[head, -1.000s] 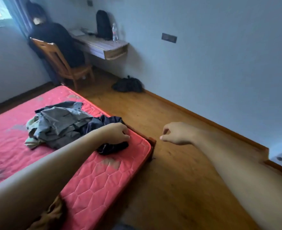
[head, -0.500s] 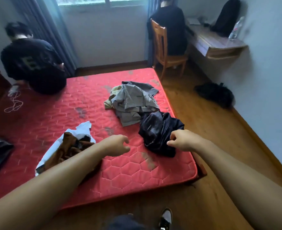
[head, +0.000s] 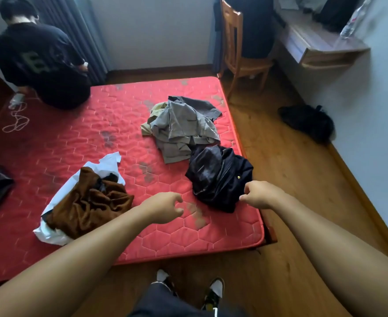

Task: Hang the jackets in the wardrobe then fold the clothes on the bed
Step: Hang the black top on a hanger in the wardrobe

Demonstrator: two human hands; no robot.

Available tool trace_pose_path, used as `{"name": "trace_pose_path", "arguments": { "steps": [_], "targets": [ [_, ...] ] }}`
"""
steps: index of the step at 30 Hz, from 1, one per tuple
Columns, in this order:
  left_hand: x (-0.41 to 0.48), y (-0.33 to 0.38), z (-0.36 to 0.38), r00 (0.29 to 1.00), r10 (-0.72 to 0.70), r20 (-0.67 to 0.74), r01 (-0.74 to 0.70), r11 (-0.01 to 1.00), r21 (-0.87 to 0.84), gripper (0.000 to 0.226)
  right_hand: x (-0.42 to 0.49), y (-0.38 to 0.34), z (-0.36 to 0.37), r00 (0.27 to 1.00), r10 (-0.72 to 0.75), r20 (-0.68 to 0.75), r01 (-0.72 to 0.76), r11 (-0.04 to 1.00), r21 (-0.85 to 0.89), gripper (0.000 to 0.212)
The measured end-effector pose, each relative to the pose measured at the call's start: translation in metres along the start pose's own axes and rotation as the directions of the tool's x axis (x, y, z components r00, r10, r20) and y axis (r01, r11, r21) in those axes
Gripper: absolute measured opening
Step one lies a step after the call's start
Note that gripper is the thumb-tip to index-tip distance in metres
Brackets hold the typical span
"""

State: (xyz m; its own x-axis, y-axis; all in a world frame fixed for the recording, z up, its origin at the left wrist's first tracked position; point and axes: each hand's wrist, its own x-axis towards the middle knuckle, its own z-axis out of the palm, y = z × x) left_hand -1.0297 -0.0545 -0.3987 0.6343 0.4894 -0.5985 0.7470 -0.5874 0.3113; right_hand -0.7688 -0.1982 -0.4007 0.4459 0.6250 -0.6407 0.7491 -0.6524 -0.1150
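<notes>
A dark navy jacket [head: 218,177] lies crumpled near the right front corner of the red mattress [head: 78,143]. Behind it sits a heap of grey and beige clothes [head: 181,124]. A brown garment [head: 90,202] lies on a white one at the front left. My left hand [head: 165,208] hovers over the mattress between the brown garment and the navy jacket, fingers loosely curled, holding nothing. My right hand [head: 259,194] hangs at the jacket's near right edge, fingers loosely curled; no cloth shows between them.
A person in black [head: 42,65] crouches at the bed's far left beside a white cable [head: 17,120]. A wooden chair [head: 238,56] and wall desk [head: 321,44] with a bottle stand at the back right. A black bag [head: 307,122] lies on the wood floor.
The view swung left from the wall and floor onto the whole bed. Both hands came over the front of the mattress, the right one reaching the navy jacket's edge.
</notes>
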Motion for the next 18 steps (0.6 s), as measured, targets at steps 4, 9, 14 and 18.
{"name": "trace_pose_path", "arguments": {
  "steps": [4,9,14,18],
  "targets": [
    [0.033,0.002,-0.008,0.999,0.051,0.007,-0.051,0.999,0.008,0.046,0.019,0.006,-0.003,0.998,0.062,-0.013,-0.062,0.998,0.007,0.022],
    [0.08,0.003,-0.016,0.993,0.111,0.031,-0.112,0.993,0.028,0.042,0.054,0.0,0.001,0.992,0.121,-0.038,-0.118,0.991,0.064,0.028],
    [0.147,0.012,-0.014,0.991,0.076,0.112,-0.075,0.997,-0.016,0.045,0.115,0.01,-0.002,0.994,0.105,0.026,-0.106,0.992,0.073,0.041],
    [0.224,0.014,0.006,0.987,0.03,0.156,-0.027,0.999,-0.02,0.04,0.195,0.024,0.006,0.995,0.098,0.025,-0.1,0.984,0.146,0.044]
  ]
}}
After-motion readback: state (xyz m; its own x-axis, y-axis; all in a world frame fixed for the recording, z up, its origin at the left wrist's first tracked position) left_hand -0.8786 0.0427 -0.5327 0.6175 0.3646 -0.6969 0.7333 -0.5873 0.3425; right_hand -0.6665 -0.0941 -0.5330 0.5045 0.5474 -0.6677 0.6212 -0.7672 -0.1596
